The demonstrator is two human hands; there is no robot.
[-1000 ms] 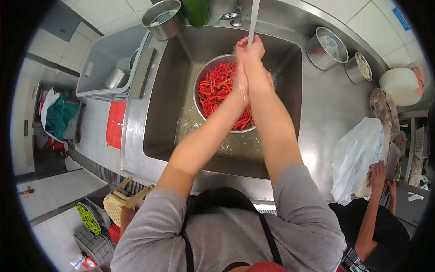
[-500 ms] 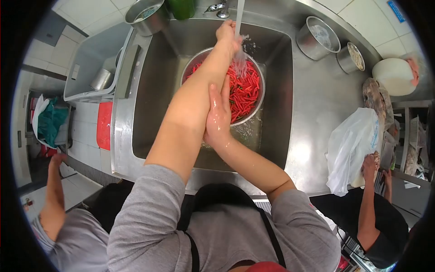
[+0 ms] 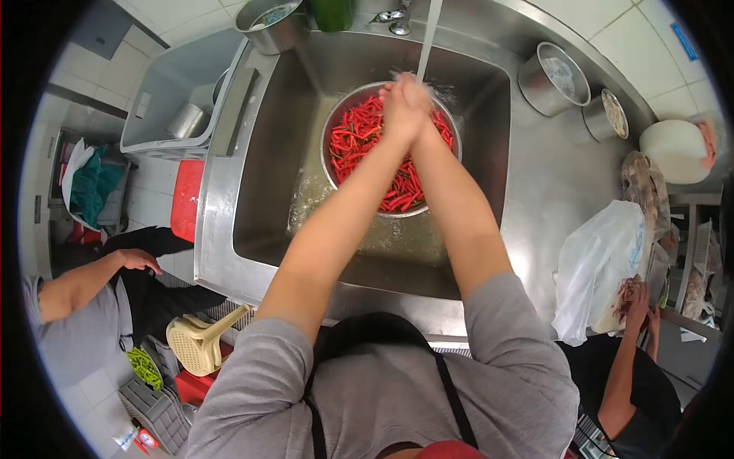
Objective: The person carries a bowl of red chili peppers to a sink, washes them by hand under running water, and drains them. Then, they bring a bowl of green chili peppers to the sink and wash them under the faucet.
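— Where did we have the red chillies [image 3: 355,141]?
— Heaped wet in the steel bowl [image 3: 327,153], which stood in the sink [image 3: 267,168] directly beneath our hands.
— And what had changed?
— Half a second before, our right hand was rubbing down the left forearm while the left reached into the water. Now we had both together: left hand [image 3: 396,103] and right hand [image 3: 417,111] pressed against each other under the stream [image 3: 427,34] from the tap [image 3: 399,21], over the bowl's far side.
— Were we gripping anything?
— Only each other. The blur kept us from telling whether the fingers were laced or flat. We judged the rinse had passed from the arm back to the hands, with the runoff falling on the chillies.
— And around us?
— A co-worker's hand [image 3: 139,260] rested at the left. Another person at the right handled a white bag [image 3: 600,260].
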